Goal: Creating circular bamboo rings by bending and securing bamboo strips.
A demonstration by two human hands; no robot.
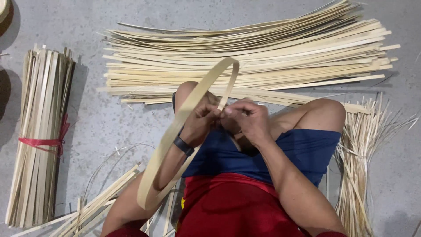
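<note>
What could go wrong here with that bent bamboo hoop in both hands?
1. The bamboo hoop is bent into a loop and both hands, left hand and right hand, pinch it at one spot; if the pinch slips, the strip may spring open.
2. The left forearm passes through the hoop, so a release could strike it.
3. The loose strips by the left leg and the thin slivers on the right lie close, and could snag or prick bare skin.

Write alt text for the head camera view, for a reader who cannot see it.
Seen from above, a seated person's left hand and right hand meet on a bent bamboo hoop, the left forearm passing through it. On the grey concrete floor lie a wide pile of long bamboo strips ahead, a bundle tied with red band at left, and thin slivers at right.
</note>
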